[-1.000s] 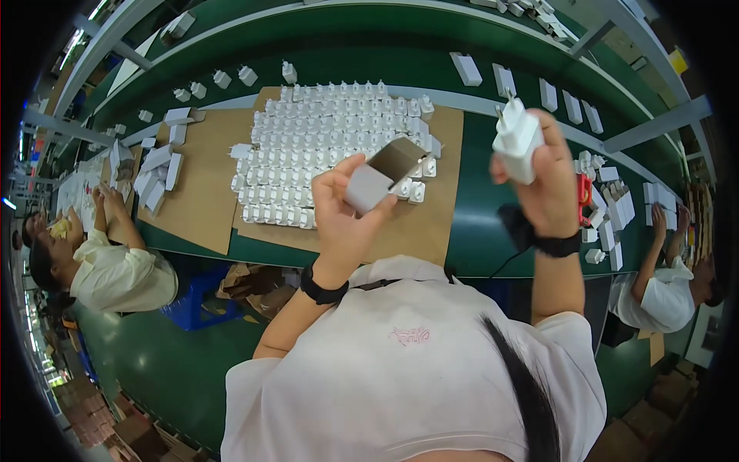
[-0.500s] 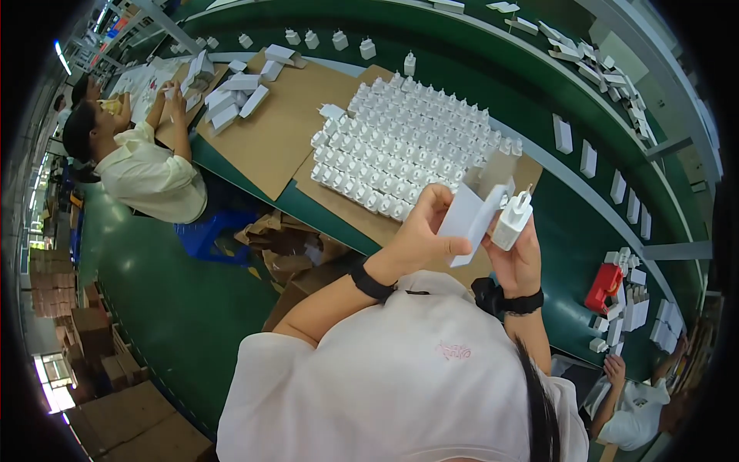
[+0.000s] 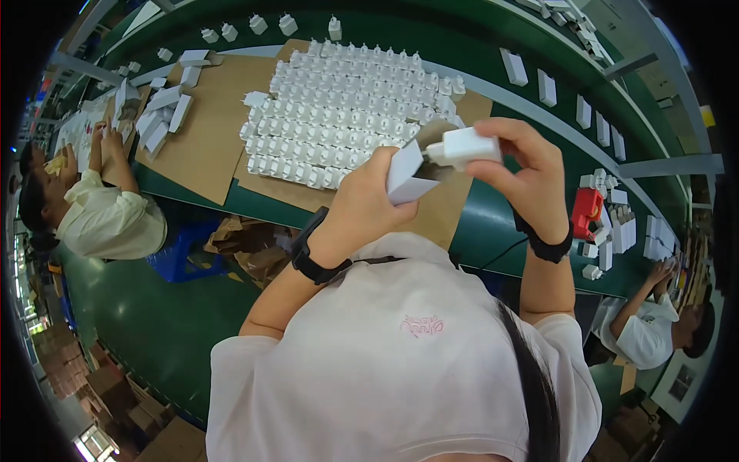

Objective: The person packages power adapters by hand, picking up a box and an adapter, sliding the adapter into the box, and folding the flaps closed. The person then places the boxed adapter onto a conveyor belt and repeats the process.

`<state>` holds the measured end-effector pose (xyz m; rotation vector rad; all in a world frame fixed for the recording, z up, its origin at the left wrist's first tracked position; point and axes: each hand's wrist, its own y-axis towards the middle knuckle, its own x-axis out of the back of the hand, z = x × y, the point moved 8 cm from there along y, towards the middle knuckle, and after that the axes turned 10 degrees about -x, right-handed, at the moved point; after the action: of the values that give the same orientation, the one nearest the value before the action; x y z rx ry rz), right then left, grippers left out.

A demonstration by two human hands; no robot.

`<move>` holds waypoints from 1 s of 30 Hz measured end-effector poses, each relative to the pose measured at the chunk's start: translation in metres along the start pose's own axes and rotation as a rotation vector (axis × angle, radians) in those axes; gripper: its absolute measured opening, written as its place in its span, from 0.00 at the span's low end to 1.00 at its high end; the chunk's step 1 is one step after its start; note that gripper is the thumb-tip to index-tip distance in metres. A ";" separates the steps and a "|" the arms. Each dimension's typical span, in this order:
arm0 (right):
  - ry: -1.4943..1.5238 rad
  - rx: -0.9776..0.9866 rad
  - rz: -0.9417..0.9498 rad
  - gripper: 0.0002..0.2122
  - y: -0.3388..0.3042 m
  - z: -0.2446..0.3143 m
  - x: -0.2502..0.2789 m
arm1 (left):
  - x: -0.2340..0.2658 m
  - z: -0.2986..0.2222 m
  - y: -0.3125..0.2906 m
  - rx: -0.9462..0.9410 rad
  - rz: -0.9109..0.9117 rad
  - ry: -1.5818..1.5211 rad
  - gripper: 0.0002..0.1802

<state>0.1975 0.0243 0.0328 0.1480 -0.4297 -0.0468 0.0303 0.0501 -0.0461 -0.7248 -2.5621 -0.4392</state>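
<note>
My left hand is wrapped around a small white box whose end stands open with its flaps spread. Between thumb and fingers, my right hand grips a white plug charger. The charger lies on its side, its pin end pointing left at the mouth of the box, just in front of it or touching it; I cannot tell which. Beyond my hands, many white chargers stand in close rows on brown cardboard.
White boxes are piled on cardboard at the left, near a seated person. Chargers and boxes stand spaced along the green far strip. A red tool-like object lies among boxes at right, near another person.
My right hand has turned the charger from upright onto its side and brought its pins to the box's open end. The view has shifted, so the bench appears further left.
</note>
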 end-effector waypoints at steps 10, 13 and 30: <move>0.335 -0.070 0.043 0.28 0.028 -0.027 -0.029 | 0.015 0.023 0.013 0.065 -0.210 -0.149 0.30; 0.253 -0.275 0.309 0.31 0.036 -0.059 -0.074 | 0.012 0.031 0.033 0.044 -0.042 -0.129 0.30; -0.149 -0.870 -0.035 0.25 0.302 -0.453 0.202 | 0.420 0.439 0.067 0.561 -0.426 1.055 0.26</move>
<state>0.5749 0.3673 -0.2446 -0.7080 -0.5218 -0.2740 -0.3965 0.4588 -0.2024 0.2455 -1.6482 -0.1302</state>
